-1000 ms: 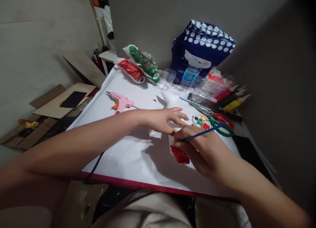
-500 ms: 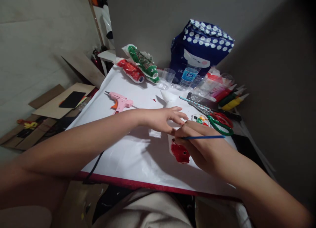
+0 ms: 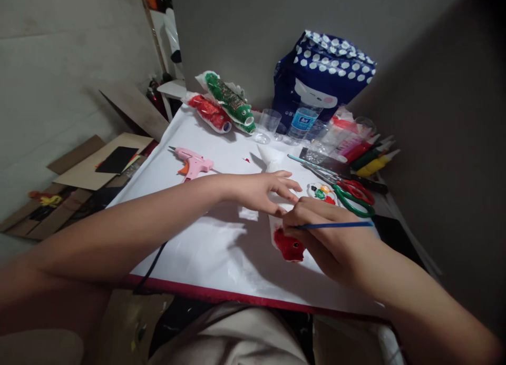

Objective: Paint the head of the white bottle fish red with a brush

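Note:
A white fish-shaped craft piece (image 3: 289, 245) lies lengthwise on the white-covered table, its near end painted red with a dark eye. Across its middle rests my left hand (image 3: 265, 191), fingers spread over the white part. My right hand (image 3: 322, 228) is closed around a thin blue paintbrush (image 3: 342, 225), just beyond the red patch; the brush tip is hidden behind my fingers. Past my right hand sits a small white palette (image 3: 310, 188) with black, green, orange and red paint.
A pink glue gun (image 3: 193, 164) lies left of my hands. Scissors (image 3: 351, 196) and paint bottles (image 3: 373, 165) are on the right. Finished red (image 3: 209, 114) and green fish (image 3: 229, 98), a plastic cup (image 3: 270, 121) and a blue bag (image 3: 324, 70) stand at the back.
My right hand and the paintbrush have shifted slightly right and toward me. My left hand stays on the fish with its fingers spread.

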Demonstrator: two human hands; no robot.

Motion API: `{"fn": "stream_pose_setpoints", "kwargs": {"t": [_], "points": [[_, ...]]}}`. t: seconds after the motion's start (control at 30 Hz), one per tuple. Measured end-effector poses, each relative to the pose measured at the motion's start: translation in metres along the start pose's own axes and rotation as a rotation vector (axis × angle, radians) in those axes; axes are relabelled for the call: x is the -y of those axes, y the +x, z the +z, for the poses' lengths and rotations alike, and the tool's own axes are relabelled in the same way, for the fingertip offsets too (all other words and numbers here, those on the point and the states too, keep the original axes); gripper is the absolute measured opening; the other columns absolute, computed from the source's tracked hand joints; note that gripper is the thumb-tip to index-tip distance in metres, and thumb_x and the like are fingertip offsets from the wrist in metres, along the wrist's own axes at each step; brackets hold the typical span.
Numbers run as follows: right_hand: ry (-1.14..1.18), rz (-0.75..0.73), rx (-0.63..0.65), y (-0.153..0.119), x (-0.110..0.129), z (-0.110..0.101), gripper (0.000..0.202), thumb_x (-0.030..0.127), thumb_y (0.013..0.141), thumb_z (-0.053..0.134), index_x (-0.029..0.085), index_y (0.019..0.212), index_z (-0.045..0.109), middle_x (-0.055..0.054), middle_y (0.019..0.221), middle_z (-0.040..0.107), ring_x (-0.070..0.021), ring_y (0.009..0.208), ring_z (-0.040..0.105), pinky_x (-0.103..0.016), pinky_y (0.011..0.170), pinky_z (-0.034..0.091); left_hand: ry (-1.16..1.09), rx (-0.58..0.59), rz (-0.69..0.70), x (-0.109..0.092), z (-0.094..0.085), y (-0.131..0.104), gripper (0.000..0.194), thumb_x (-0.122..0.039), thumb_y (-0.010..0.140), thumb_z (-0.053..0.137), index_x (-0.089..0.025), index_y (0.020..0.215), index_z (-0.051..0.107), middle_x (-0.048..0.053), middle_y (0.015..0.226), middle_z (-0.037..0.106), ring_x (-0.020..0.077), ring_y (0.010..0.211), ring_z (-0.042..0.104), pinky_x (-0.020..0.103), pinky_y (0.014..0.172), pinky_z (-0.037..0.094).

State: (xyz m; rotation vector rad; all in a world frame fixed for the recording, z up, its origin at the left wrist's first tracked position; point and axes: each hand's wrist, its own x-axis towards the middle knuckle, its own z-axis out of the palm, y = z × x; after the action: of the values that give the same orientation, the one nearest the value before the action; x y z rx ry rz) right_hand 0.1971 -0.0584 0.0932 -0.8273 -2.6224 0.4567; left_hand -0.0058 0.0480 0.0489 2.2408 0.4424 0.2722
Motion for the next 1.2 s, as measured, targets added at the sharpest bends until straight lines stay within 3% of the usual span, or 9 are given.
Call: {"fn": "stream_pose_setpoints", "kwargs": {"t": [0.1,0.2,0.43,0.6,0.8,0.97,1.2], "points": [[-0.062,-0.019,-0.034,0.0,0.001,-0.001,0.025,0.002,0.096,0.046,0.022,0.088,0.06,-0.003,0.081,0.066,-0.015,0.069,0.058,-0.026,0.067,0.046,-0.002,0.007,0.006,0.001,0.0,0.0,0.036,-0.029,0.086,0.075,-0.029,0.122,0.077,0.003,0.158,0.053,0.0329,0.161,0.017,0.053,0.128,0.024],[0.036,-0.071,-0.048,0.001,0.002,-0.002,0.024,0.002,0.097,0.045,0.022,0.091,0.058,-0.001,0.079,0.067,-0.0139,0.068,0.059,-0.025,0.068,0.048,0.003,0.017,-0.001,0.001,0.0,0.0,0.037,-0.034,0.09,0.073,-0.03,0.127,0.075,0.003,0.161,0.05,0.0319,0.162,0.014,0.053,0.128,0.022],[-0.024,-0.025,-0.082,-0.003,0.001,-0.001,0.025,0.002,0.097,0.048,0.022,0.09,0.061,-0.002,0.079,0.067,-0.015,0.069,0.061,-0.025,0.067,0.047,0.015,0.017,-0.007,-0.001,0.0,-0.001,0.035,-0.032,0.09,0.071,-0.028,0.124,0.076,0.004,0.161,0.049,0.0305,0.163,0.013,0.051,0.128,0.022],[0.024,0.014,-0.001,-0.006,-0.001,0.001,0.025,0.001,0.096,0.047,0.022,0.092,0.06,-0.003,0.084,0.067,-0.0146,0.07,0.059,-0.025,0.066,0.046,0.017,0.007,-0.02,-0.001,0.0,-0.001,0.038,-0.035,0.09,0.072,-0.03,0.128,0.074,0.005,0.163,0.047,0.0304,0.163,0.013,0.053,0.128,0.021],[0.011,-0.059,-0.096,-0.005,0.001,-0.001,0.027,-0.002,0.095,0.049,0.021,0.089,0.059,-0.001,0.081,0.065,-0.014,0.072,0.057,-0.024,0.069,0.045,0.009,0.01,-0.005,0.001,0.001,-0.002,0.037,-0.035,0.091,0.071,-0.029,0.127,0.075,0.006,0.164,0.046,0.0305,0.163,0.012,0.053,0.128,0.021],[0.044,0.006,0.023,-0.017,0.001,-0.001,0.027,-0.004,0.09,0.052,0.022,0.093,0.06,-0.003,0.088,0.065,-0.0157,0.078,0.059,-0.025,0.07,0.047,-0.01,-0.015,-0.023,0.001,0.002,-0.003,0.043,-0.036,0.091,0.072,-0.031,0.134,0.071,0.005,0.164,0.046,0.0298,0.163,0.013,0.052,0.128,0.021],[0.003,-0.086,-0.012,-0.028,0.003,0.005,0.025,-0.001,0.096,0.049,0.021,0.1,0.059,-0.005,0.093,0.067,-0.0179,0.084,0.06,-0.03,0.076,0.05,0.001,-0.005,-0.045,-0.001,0.002,-0.001,0.047,-0.037,0.092,0.072,-0.028,0.137,0.069,0.006,0.166,0.044,0.0298,0.163,0.011,0.053,0.129,0.018]]}}
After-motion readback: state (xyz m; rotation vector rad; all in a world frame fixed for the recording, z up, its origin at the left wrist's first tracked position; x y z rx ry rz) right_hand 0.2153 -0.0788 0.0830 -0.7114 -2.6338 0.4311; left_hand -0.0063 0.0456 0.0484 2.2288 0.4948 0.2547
